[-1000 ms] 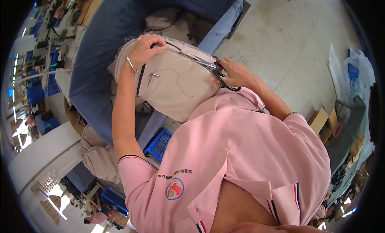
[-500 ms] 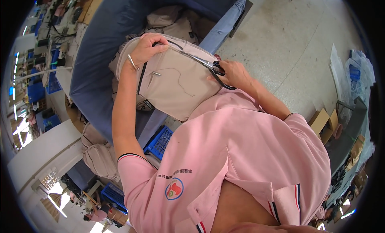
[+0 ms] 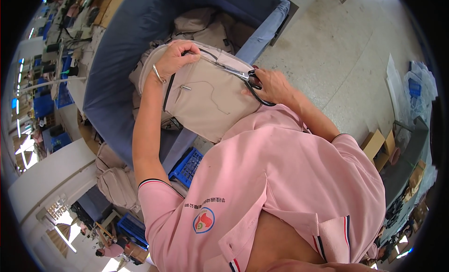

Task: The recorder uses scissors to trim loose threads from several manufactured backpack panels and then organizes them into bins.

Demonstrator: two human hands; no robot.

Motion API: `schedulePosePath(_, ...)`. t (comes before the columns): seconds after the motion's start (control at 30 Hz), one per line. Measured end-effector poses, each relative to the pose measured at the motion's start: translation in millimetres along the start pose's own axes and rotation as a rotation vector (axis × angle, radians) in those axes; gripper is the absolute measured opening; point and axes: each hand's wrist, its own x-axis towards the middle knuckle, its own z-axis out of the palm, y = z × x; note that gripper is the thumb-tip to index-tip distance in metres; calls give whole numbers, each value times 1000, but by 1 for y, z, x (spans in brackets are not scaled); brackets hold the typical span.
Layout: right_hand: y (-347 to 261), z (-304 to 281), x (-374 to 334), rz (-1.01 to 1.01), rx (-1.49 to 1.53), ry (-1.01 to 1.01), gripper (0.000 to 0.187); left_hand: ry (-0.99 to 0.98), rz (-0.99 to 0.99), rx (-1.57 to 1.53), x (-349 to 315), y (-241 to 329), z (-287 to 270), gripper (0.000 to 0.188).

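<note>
Head view: a beige bag [image 3: 206,96] is held up over the near rim of a big blue bin [image 3: 117,80], and everything else sits around that bag. The left hand [image 3: 175,59] is closed over the bag's top edge, fingers curled down the front and thumb behind, with a thin bangle on the wrist. The right hand [image 3: 273,84] is at the bag's upper right corner, closed through the dark loops of a pair of scissors [image 3: 245,77], whose metal blades lie along the bag's top seam toward the left hand. A dark zip runs down the bag's left side, with a small metal pull on the front panel.

Behind the bag, deeper in the bin, lie more beige bags [image 3: 206,24]. Below and left of the bag, outside the bin, another beige bag [image 3: 117,180] slumps beside a blue plastic crate [image 3: 187,166]; a second blue crate [image 3: 133,227] lies farther down.

Right of the bag the floor [image 3: 336,52] is pale concrete with seams. Far right of it are white sheets and clear plastic wrap [image 3: 414,89], and below those some small brown cardboard boxes [image 3: 376,145]. Far left of the bag stand cluttered counters [image 3: 61,52] with blue bins; what lies on them is too small to tell. A round red and blue badge [image 3: 204,220] sits on the person's pink shirt, below the bag.
</note>
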Motion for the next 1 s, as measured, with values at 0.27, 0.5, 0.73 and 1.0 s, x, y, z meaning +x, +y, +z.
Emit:
schedulePosePath(0.27, -1, 4, -3, 60, 30, 28, 70, -31, 32, -7, 3, -5, 0, 17)
schedulePosePath(0.5, -2, 2, 7, -62, 1, 92, 68, -4, 63, 2, 3, -1, 4, 16)
schedulePosePath(0.73, -10, 9, 2, 21, 14, 57, 65, -28, 17, -23, 3, 2, 6, 13)
schedulePosePath(1.0, -12, 15, -5, 55, 23, 90, 63, -36, 65, 33, 6, -3, 9, 14)
